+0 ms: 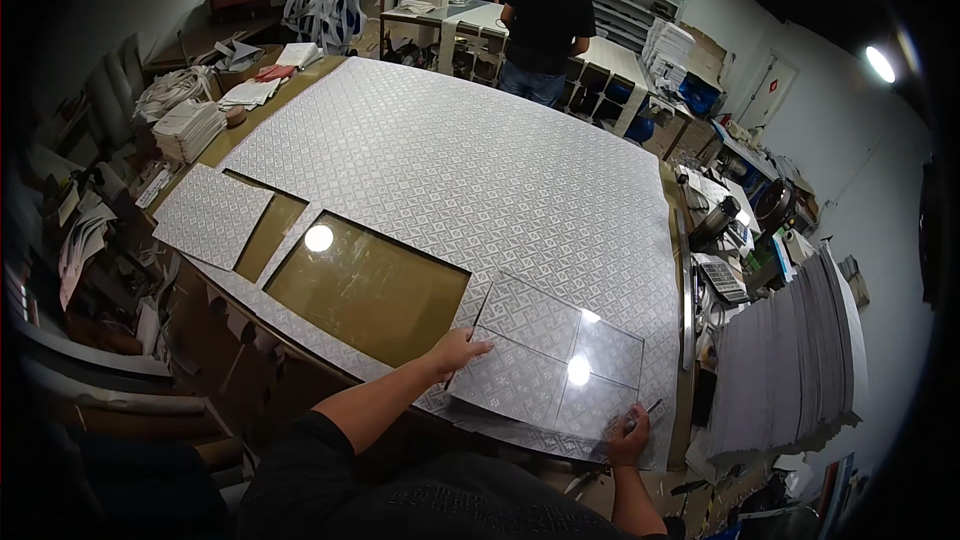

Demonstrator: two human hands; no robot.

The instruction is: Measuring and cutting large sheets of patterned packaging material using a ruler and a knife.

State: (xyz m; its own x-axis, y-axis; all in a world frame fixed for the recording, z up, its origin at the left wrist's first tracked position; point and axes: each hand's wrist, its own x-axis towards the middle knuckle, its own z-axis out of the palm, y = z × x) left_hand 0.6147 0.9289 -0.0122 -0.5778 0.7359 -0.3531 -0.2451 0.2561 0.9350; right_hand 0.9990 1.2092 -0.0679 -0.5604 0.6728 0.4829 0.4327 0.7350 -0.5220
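A clear rectangular template (535, 325) with dark lines crossing it lies over the near right part of a large silver-grey patterned sheet (480, 155). Bright lamp reflections show on its surface. My left hand (460, 352) grips the template's left edge, thumb on top. Close to its lower right corner, my right hand (630, 437) is closed round a slim dark pen-like tool (654, 406), whose exact kind I cannot make out. Left of the template, a rectangular opening in the sheet bares the brownish tabletop (370, 285). A loose patterned piece (215, 215) lies at the table's left edge.
Stacked papers (190, 130) sit along the left edge. On the right are a calculator (722, 280), a dark cylindrical container (715, 220) and a tall pile of grey sheets (780, 360). Behind the table, a person in black (550, 20) stands at another bench, with a second person beyond.
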